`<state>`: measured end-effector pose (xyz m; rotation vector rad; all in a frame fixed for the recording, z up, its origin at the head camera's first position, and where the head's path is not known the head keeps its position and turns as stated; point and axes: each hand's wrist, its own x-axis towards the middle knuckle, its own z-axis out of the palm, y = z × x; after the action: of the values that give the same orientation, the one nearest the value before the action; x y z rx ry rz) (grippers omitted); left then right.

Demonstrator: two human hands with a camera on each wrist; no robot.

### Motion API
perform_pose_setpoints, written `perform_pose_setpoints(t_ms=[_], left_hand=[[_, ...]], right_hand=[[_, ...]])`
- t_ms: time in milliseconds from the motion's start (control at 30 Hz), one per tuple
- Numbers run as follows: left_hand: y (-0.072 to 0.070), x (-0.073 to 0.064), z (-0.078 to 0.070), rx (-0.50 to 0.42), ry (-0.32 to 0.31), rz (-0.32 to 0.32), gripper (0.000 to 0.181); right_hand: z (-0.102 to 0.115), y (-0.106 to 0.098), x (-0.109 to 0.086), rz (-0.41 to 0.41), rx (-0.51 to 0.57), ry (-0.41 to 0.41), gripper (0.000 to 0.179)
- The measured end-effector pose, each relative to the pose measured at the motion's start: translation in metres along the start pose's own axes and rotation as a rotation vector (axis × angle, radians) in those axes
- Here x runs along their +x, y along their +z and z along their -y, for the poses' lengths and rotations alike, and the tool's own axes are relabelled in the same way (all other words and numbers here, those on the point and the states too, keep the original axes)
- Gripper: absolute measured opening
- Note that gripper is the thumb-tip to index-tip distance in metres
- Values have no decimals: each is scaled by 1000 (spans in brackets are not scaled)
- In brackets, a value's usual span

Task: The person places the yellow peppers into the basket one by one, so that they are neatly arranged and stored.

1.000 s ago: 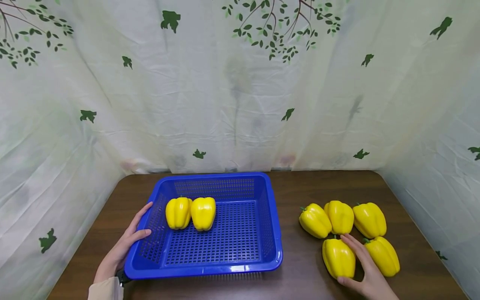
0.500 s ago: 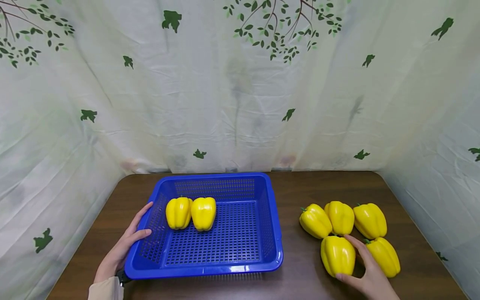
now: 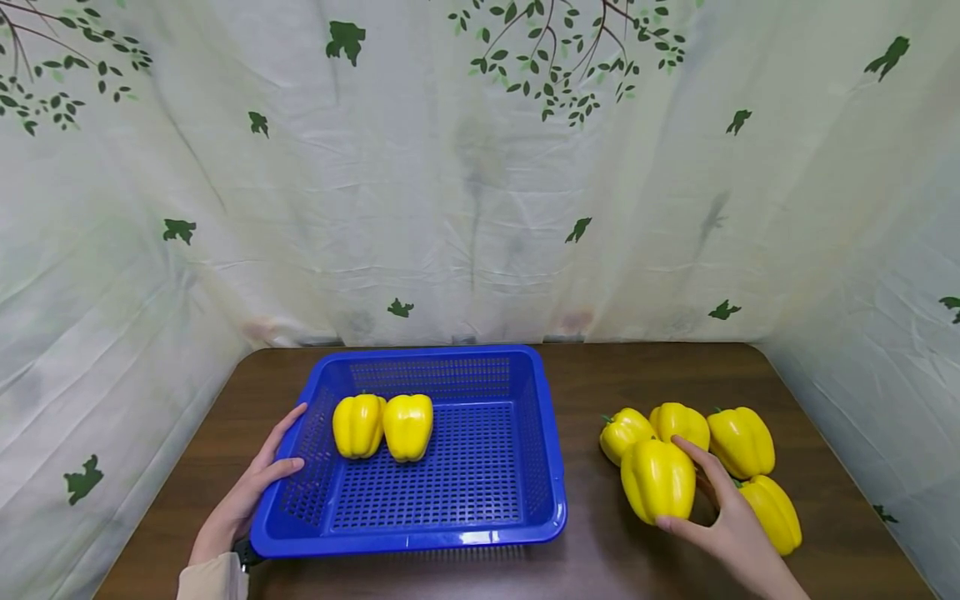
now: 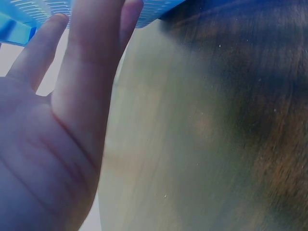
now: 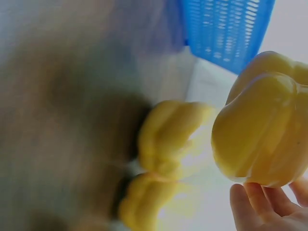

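My right hand [image 3: 723, 517] holds a yellow bell pepper [image 3: 660, 481] between thumb and fingers, lifted off the table. In the right wrist view, fingertips press the underside of that held pepper [image 5: 264, 125]. On the left, my left hand [image 3: 251, 483] grips the left rim of a blue plastic basket [image 3: 408, 543], its thumb lying over the edge. Close up, the left palm [image 4: 43, 159] and straight-looking fingers reach the basket's perforated side [image 4: 154, 9]. Inside the basket, a yellow bell pepper [image 3: 358, 427] lies beside another yellow bell pepper [image 3: 408, 428], left of the middle.
Behind and right of the right hand, several more yellow bell peppers [image 3: 741, 442] rest on the brown wooden table [image 3: 585, 375]. A pale curtain with leaf prints [image 3: 480, 208] closes off the table's back and sides.
My right hand has taken hold of the front bell pepper and raised it, moving up and left, away from the others. The left hand and basket have stayed put.
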<state>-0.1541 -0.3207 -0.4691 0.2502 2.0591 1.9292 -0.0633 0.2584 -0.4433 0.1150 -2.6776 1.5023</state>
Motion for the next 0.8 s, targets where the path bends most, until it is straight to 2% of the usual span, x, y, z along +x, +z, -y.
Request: perform_pose_setpoints(t_ms=[233,333,800], left_hand=[[0,0,0,-12,4,13,68],[1,0,0,-19,6,17,69],[1,-1,0,-16,-2,10,69]], right_hand=[[22,5,16,38,9,6,85],[30,10,24,34,-7,-30,84],[61,33,57,78,85,-211,83]])
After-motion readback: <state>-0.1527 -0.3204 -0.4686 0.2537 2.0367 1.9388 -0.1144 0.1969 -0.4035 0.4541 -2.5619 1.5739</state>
